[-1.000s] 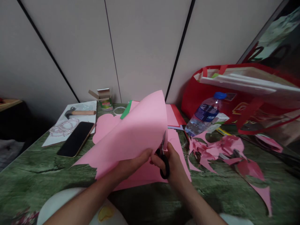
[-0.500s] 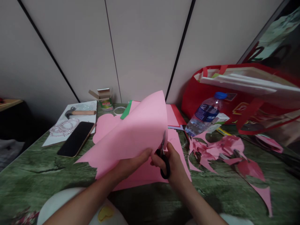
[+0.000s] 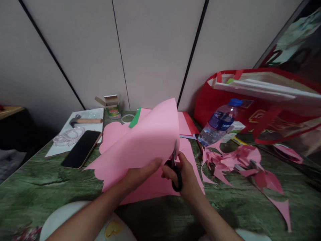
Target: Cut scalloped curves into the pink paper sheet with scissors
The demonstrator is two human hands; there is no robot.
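A large pink paper sheet (image 3: 142, 140) curls upward in front of me, its left corner sticking out to a point. My left hand (image 3: 144, 170) grips its lower edge, thumb on top and the other fingers hidden beneath. My right hand (image 3: 187, 175) is closed round black-handled scissors (image 3: 177, 174), whose blades point up at the sheet's right edge. More pink sheets (image 3: 150, 190) lie stacked below on the table, and a scalloped pink cutout (image 3: 111, 132) shows at the left behind the curled sheet.
Pink scraps (image 3: 233, 162) are strewn at the right beside a water bottle (image 3: 220, 120) and a red bag (image 3: 250, 100). At the left lie a phone (image 3: 82, 149), a hammer (image 3: 87, 121) and beaded strings (image 3: 69, 136). A small opened box (image 3: 112, 107) stands by the wall.
The sheet's left corner has shifted slightly to the right. Both hands and the scissors stay nearly where they were.
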